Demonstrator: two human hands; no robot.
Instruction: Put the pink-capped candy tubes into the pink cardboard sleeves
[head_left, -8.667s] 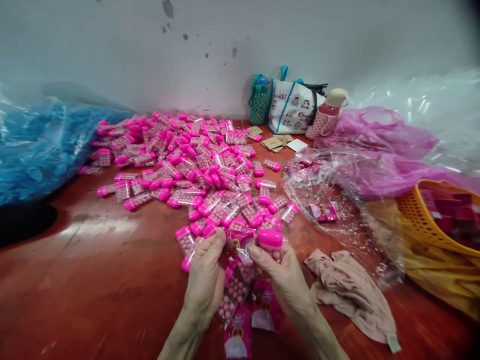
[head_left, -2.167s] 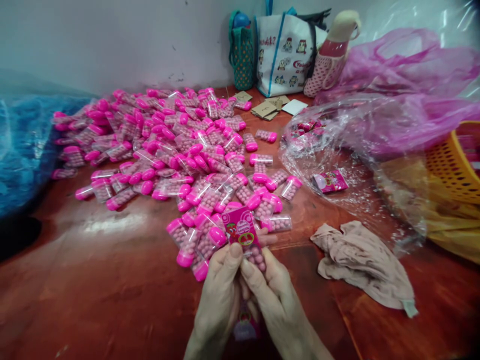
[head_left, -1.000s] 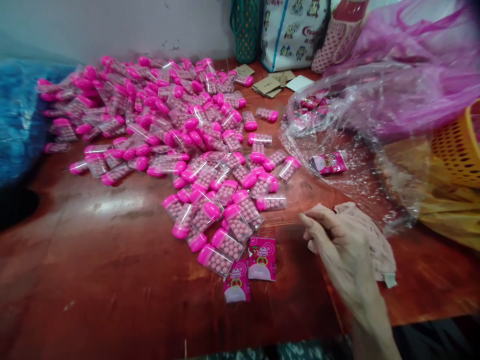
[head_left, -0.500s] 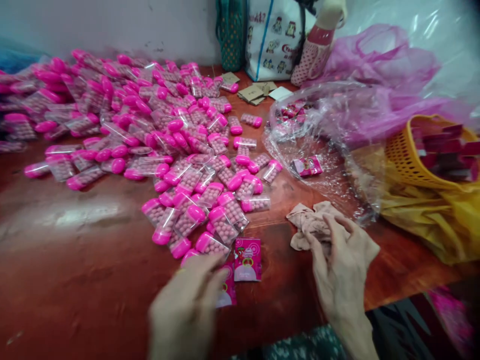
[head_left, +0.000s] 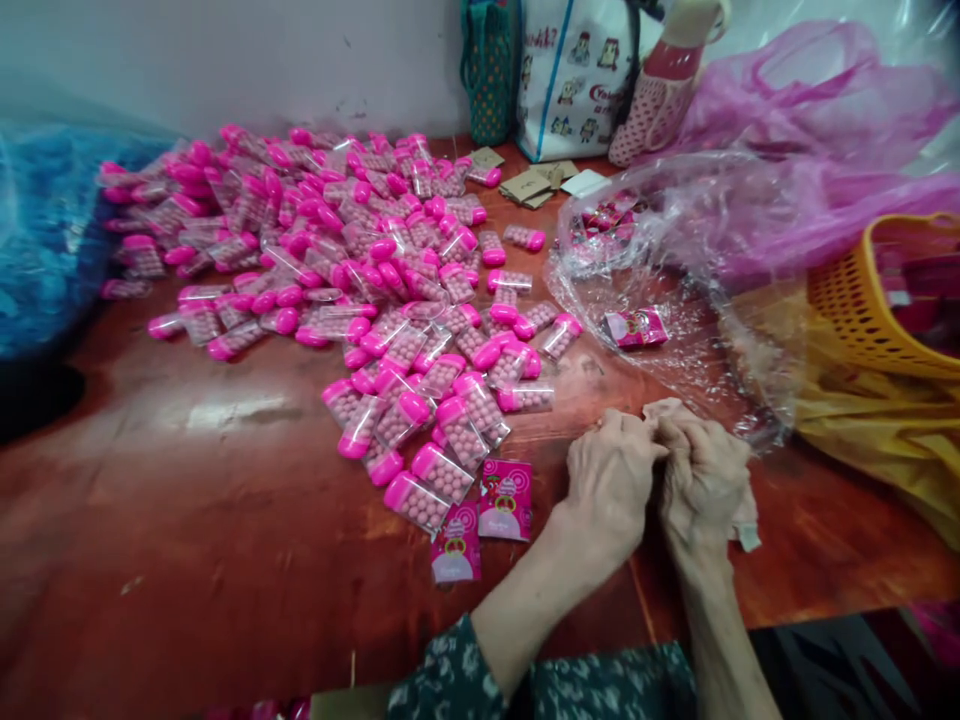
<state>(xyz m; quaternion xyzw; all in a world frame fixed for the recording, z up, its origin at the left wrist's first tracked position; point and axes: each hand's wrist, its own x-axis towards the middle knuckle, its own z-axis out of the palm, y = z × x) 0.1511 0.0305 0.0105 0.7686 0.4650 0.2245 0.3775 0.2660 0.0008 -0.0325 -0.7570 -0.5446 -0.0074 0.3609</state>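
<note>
My left hand and my right hand are pressed together on a crumpled beige cloth near the table's front edge, both gripping it. Most of the cloth is hidden under my hands. Just left of them lie two pink printed labels, flat on the red table. Beyond the labels spreads a big heap of clear candy packs with pink caps.
A clear plastic bag holds more pink labels at right. An orange basket sits on yellow plastic at far right. Pink plastic sheeting, tote bags and a bottle stand at the back. Blue plastic lies at left.
Both hands let go of the candy pack and label they held. The right hand went to the beige cloth, and the left hand has now joined it there.
</note>
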